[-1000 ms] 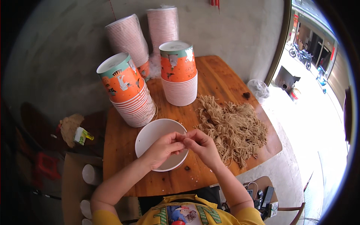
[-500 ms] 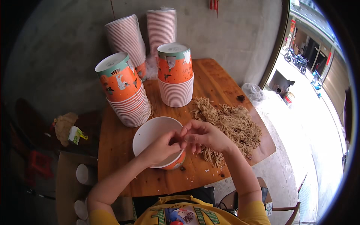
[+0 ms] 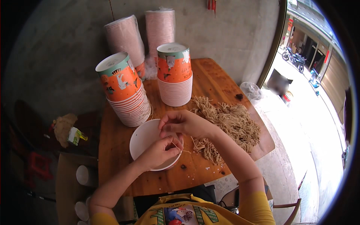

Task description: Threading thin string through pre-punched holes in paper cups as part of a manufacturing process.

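A person's left hand (image 3: 159,152) pinched one tan cord (image 3: 186,151) at the rim of a white-lined tub (image 3: 139,144), open side up on a wooden table (image 3: 210,80). The right hand (image 3: 183,123) hung just above, fingers curled; whether it gripped anything could not be told. One heap of similar cords (image 3: 238,125) lay to the right. Beyond stood two stacks of upturned orange tubs (image 3: 120,84), the right one bearing lettering (image 3: 184,74), and two plastic-wrapped stacks (image 3: 127,39). A cardboard box (image 3: 68,183) held at least three white containers (image 3: 84,175).
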Action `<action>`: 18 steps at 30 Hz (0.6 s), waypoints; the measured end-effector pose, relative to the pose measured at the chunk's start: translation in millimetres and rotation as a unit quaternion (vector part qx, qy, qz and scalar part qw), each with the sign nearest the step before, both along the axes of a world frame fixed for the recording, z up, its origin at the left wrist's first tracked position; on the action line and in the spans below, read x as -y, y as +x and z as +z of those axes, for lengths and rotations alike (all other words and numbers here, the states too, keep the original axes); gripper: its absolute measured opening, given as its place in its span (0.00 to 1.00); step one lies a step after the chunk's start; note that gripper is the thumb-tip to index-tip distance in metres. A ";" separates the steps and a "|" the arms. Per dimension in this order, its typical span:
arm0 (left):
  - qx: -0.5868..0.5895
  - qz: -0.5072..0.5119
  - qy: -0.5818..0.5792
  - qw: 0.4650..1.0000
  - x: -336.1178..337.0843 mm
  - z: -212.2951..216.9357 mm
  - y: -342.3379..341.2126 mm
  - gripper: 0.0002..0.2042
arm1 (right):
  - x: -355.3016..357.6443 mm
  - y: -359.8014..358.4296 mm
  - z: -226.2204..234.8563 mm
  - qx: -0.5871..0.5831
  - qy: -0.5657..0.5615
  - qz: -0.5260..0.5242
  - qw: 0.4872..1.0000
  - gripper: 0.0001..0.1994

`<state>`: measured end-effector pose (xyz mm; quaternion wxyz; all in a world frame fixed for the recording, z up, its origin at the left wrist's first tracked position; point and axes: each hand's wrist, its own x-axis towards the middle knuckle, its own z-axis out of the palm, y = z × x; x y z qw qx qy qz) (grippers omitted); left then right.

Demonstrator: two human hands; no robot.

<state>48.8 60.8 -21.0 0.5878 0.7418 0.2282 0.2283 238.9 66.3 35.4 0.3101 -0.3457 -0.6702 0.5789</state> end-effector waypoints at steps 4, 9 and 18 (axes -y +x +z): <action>-0.025 -0.006 -0.125 0.992 2.7 10.6 -2.5 0.06 | 1.5 7.4 -19.4 -0.044 -0.039 -0.077 0.995 0.07; -0.010 -0.011 -0.191 0.982 1.0 7.0 -0.4 0.06 | 34.3 22.9 -51.3 -0.148 -0.092 -0.250 0.952 0.08; -0.022 0.018 -0.248 0.968 1.1 11.6 5.9 0.05 | 102.2 -13.8 -69.6 0.037 0.093 -0.314 0.944 0.07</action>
